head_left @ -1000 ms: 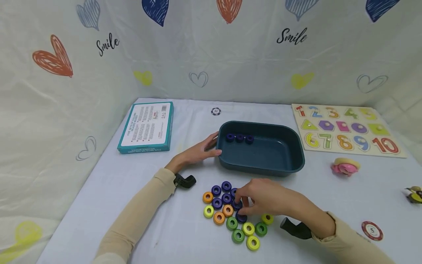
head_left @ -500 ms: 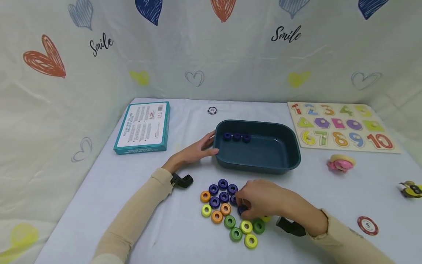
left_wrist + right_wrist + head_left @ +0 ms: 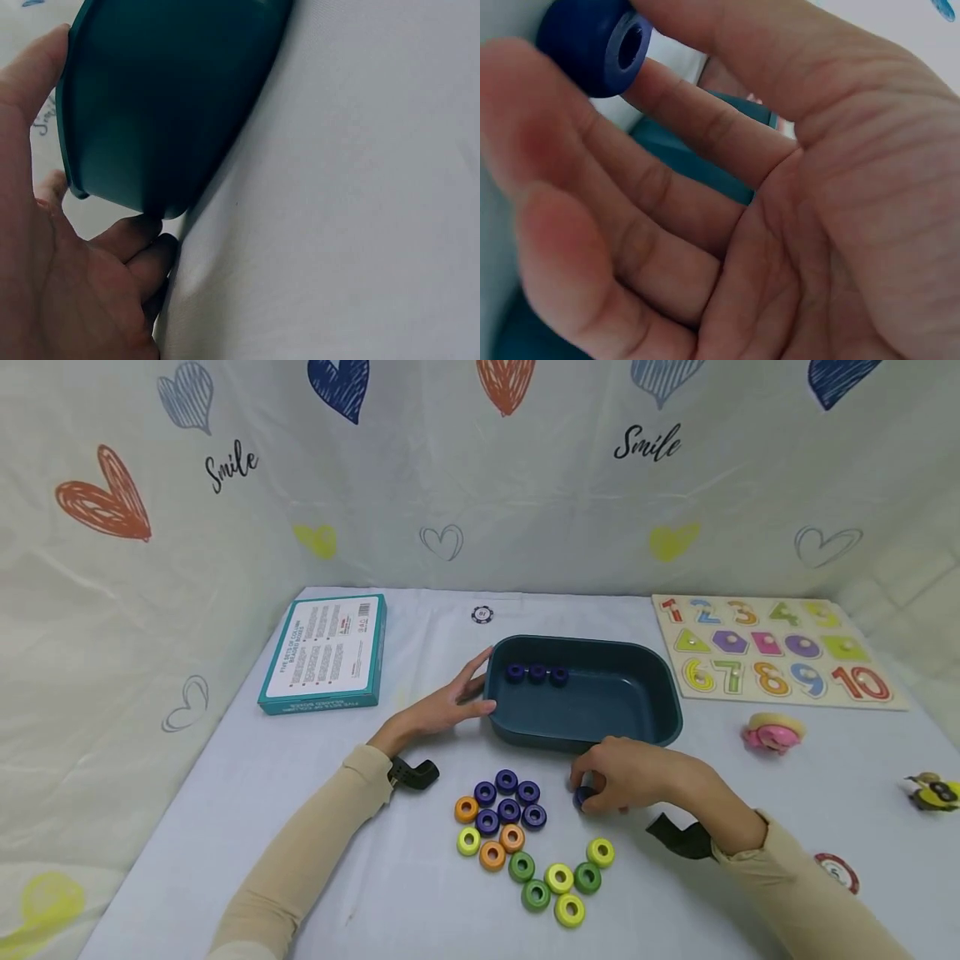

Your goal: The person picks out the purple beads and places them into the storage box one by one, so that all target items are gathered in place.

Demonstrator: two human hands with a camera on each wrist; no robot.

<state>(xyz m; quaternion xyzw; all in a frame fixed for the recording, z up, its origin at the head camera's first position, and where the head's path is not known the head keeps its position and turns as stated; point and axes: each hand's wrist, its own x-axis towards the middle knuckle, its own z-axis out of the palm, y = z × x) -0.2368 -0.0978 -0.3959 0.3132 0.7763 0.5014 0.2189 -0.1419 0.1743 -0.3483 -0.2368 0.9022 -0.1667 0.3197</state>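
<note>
Head view: heart-printed backdrop (image 3: pixel 555 485) fills the upper frame, creased and slightly glossy; white cloth (image 3: pixel 375 885) spreads below. Deep blue-green tray (image 3: pixel 611 710), centre, rounded corners, smooth plastic look. Number board (image 3: pixel 784 646) flat at right; teal-edged box (image 3: pixel 322 647) at left.

Right hand (image 3: pixel 637 774), right of centre in front of the tray: thumb and fingers bent in, pinching one dark blue bead (image 3: pixel 583 797). Left hand (image 3: pixel 438 710), left of centre: thumb and fingers spread, touching the tray's left end, nothing enclosed.

Pink toy (image 3: pixel 772 737) at right, red chip (image 3: pixel 840 872) lower right, partly behind the sleeve. Loose beads (image 3: pixel 510 847), lower centre, glossy rings: six dark blue, three orange, four yellow, three green. Three dark blue beads (image 3: pixel 537 667) line up inside the tray, upper left of its floor; only this view gives the inside.

Left wrist view adds the tray's plain, sloping outer wall and lipped rim, plus lower fingers bent near the cloth. Right wrist view adds the pinched bead's round hole and barrel side, upper left, and the palm's creases.
</note>
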